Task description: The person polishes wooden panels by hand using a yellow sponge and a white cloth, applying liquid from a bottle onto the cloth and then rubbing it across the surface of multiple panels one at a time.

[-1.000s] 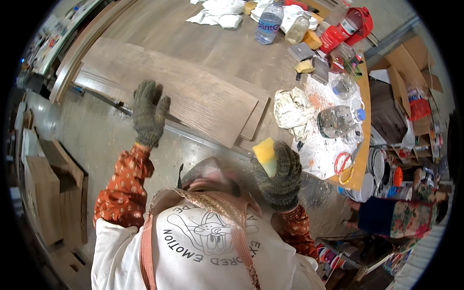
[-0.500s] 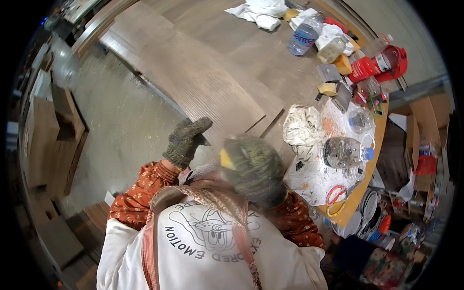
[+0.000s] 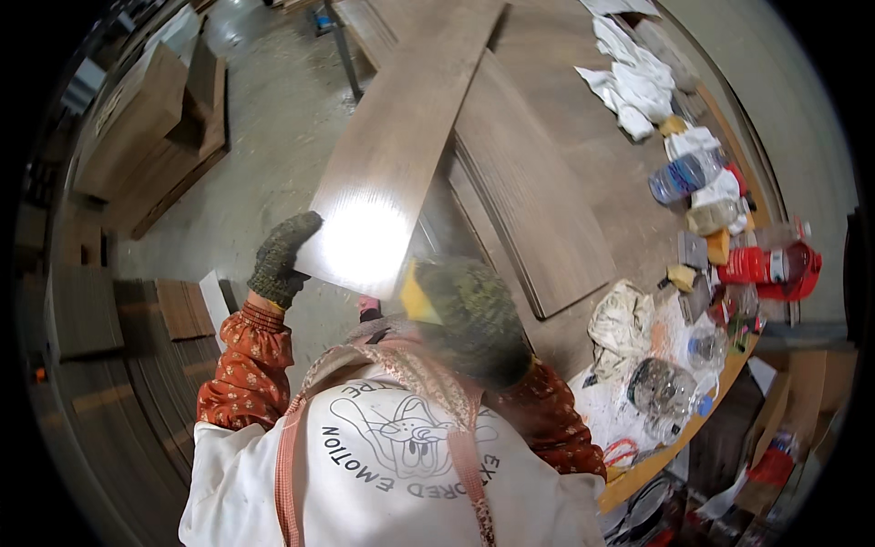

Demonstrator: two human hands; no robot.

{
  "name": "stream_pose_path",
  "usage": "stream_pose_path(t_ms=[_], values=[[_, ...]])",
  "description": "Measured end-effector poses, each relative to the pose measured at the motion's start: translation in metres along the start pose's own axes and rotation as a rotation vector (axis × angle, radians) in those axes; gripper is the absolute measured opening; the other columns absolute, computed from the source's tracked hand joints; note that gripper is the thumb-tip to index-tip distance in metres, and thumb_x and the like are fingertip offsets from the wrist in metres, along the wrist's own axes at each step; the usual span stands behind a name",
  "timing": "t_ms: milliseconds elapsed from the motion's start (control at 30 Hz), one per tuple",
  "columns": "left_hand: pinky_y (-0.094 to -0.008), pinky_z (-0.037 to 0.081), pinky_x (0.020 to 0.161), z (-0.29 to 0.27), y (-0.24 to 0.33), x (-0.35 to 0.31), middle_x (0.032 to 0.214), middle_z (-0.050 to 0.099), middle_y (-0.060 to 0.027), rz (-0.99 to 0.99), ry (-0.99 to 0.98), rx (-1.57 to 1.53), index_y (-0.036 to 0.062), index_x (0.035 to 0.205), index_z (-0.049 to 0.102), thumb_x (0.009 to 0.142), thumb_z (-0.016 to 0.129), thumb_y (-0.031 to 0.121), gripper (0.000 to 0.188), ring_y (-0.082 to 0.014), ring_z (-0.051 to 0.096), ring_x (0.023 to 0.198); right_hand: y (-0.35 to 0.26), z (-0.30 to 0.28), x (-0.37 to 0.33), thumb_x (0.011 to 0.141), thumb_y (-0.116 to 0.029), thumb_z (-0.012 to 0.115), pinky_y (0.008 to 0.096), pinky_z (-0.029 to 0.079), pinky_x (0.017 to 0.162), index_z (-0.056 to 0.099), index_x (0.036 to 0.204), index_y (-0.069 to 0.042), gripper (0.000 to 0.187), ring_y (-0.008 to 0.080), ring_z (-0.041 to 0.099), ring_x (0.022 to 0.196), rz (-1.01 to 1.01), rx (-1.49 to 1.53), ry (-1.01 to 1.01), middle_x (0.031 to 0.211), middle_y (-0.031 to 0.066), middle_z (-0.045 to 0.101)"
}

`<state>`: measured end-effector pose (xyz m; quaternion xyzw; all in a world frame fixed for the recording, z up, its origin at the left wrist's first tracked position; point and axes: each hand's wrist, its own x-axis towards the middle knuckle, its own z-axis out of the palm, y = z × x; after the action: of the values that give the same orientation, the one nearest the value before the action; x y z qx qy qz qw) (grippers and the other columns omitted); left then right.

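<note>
Wood-grain brown, the long flat wooden plank slants up and away from the person, its near end glaring white under the light. The left hand, in a dark knitted work glove, grips that near end at its left corner, fingers curled over the edge. The right hand, in a mottled green glove, is closed around a yellow sponge block, which sits just beside the plank's near right corner (whether it touches the wood I cannot tell). Beneath the plank lie wider brown wooden panels on the work surface. Along the far right of that surface are white crumpled rags, a clear plastic bottle lying on its side, a red container and more small yellow blocks. Nearer the person, a clear crumpled plastic bag rests on a white sheet. Stacked wooden boards stand on the concrete floor at the left.
</note>
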<state>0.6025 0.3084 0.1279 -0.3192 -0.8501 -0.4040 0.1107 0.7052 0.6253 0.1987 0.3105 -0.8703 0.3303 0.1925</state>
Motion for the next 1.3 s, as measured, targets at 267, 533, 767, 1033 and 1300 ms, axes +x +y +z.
stream_pose_path(t_ms=[267,533,767,1033,1300], values=[[-0.0294,0.055,0.067,-0.016,-0.012,-0.03,0.118,0.06,-0.0104,-0.806,0.603,-1.224,0.0039,0.124,0.055,0.078,0.066,-0.002,0.047,-0.0186,0.063,0.088,-0.013,0.074,0.072,0.083,-0.027,0.062,0.0424,0.037,0.102,0.051,0.131,-0.009,0.052,0.0272,0.05,0.119,-0.203,-0.018,-0.196,0.128,0.0125,0.053],[-0.0415,0.039,0.104,-0.043,-0.063,-0.034,0.128,0.055,-0.0184,-0.394,0.354,-0.256,0.0005,0.127,0.052,0.081,0.061,0.005,0.047,-0.0329,0.051,0.121,0.007,0.097,0.158,0.086,-0.036,0.059,0.0409,0.039,0.099,0.052,0.128,-0.006,0.052,0.027,0.051,0.116,-0.368,-0.446,-0.275,0.125,0.0134,0.054],[-0.0392,0.043,0.099,-0.098,-0.092,0.016,0.124,0.058,-0.0181,-0.416,0.373,-0.107,-0.0006,0.124,0.055,0.081,0.064,0.012,0.045,-0.0308,0.056,0.115,0.133,0.071,0.216,0.077,-0.026,0.072,0.0436,0.046,0.086,0.054,0.123,0.0,0.056,0.0337,0.058,0.099,0.307,-0.288,0.194,0.109,0.0184,0.061],[-0.0364,0.042,0.101,-0.132,-0.134,0.056,0.125,0.058,-0.0129,-0.746,0.476,-0.908,-0.0014,0.125,0.054,0.088,0.061,0.014,0.04,-0.0241,0.056,0.114,-0.015,0.179,0.268,0.075,-0.026,0.072,0.0392,0.049,0.085,0.052,0.124,0.001,0.059,0.0287,0.06,0.092,-0.159,0.029,-0.075,0.108,0.0168,0.062],[-0.0283,0.049,0.088,-0.166,-0.174,0.079,0.113,0.063,-0.0087,-0.856,0.554,-0.956,-0.0014,0.116,0.061,0.09,0.062,0.018,0.033,-0.0166,0.06,0.101,0.051,0.152,0.291,0.077,-0.03,0.06,0.0458,0.044,0.087,0.05,0.125,0.0,0.057,0.0327,0.056,0.099,0.021,-0.345,-0.111,0.115,0.0186,0.057]])
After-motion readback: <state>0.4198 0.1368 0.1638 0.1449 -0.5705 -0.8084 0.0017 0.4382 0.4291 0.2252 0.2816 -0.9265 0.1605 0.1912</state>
